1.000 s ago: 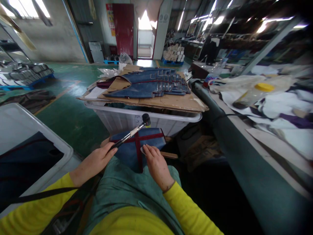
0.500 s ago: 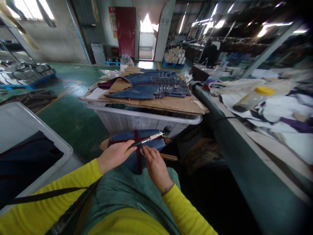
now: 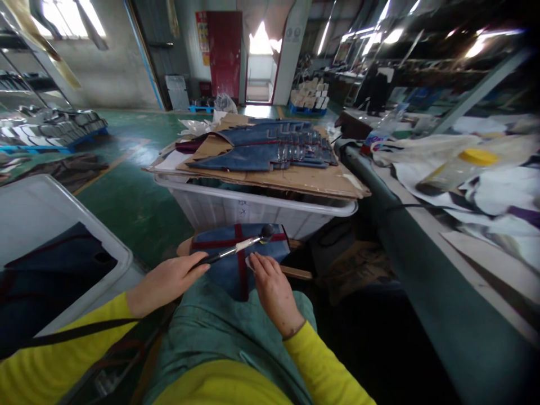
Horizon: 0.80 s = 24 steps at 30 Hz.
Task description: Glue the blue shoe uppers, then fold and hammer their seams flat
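Beyond your left hand (image 3: 171,282) and right hand (image 3: 273,287) stood a white tub (image 3: 211,209). Nearer, under the right hand, lay a blue panel (image 3: 224,274), marked by two dark red strips that crossed. Your left hand was wrapped round the black handle of a hammer (image 3: 230,251), its dark head over the panel. Your right hand rested there; I could not tell whether it pinched the small pale scrap (image 3: 249,262) by its fingertips.

A green floor (image 3: 147,205) runs back to a grey wall (image 3: 116,73), bright window (image 3: 64,18), red door (image 3: 225,53) and lit doorway (image 3: 259,70).
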Available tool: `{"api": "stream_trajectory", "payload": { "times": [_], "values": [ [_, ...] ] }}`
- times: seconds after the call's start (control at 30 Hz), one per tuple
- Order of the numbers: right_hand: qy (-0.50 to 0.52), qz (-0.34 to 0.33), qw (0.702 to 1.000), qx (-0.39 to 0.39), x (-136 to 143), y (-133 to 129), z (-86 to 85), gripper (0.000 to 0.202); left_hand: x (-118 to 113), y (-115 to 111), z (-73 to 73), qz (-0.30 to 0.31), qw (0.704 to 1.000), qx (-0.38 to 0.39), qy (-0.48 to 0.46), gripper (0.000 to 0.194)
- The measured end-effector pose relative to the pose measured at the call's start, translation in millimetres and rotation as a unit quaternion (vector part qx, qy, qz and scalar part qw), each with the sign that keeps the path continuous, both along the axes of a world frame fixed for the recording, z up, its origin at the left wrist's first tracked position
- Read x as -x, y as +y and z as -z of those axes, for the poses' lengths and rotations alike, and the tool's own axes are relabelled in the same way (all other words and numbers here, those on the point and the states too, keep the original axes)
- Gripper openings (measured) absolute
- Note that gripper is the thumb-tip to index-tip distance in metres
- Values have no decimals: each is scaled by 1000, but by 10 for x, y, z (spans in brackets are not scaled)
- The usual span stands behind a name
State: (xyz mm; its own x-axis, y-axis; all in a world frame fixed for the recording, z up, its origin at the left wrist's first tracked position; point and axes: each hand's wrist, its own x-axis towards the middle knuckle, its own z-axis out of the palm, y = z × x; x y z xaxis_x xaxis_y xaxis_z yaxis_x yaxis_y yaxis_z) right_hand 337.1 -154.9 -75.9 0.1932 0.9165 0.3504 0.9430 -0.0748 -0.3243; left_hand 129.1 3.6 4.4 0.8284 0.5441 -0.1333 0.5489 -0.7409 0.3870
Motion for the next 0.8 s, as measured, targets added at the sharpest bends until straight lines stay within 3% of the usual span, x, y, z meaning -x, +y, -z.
{"api": "stream_trajectory", "payload": {
  "times": [0.17, 0.3, 0.5, 0.67, 0.8],
  "values": [
    [-9, -2, 1000, -4, 0, 7, -10, 50, 375, 46, -50, -53, 998, 30, -21, 43],
    [-15, -10, 1000, -4, -5, 20, -25, 48, 582, 19, 12, -49, 998, 25, 16, 42],
    [-32, -16, 999, -10, -19, 37, -31, 48, 854, -9, 88, -108, 994, 10, 20, 47],
    [-35, -19, 999, -18, -19, 46, -15, 47, 1213, 42, 93, -133, 991, 15, -6, 47],
    [-37, -16, 999, -18, -19, 56, -9, 46, 1478, 76, 178, -153, 988, 7, -4, 48]
  ]
}}
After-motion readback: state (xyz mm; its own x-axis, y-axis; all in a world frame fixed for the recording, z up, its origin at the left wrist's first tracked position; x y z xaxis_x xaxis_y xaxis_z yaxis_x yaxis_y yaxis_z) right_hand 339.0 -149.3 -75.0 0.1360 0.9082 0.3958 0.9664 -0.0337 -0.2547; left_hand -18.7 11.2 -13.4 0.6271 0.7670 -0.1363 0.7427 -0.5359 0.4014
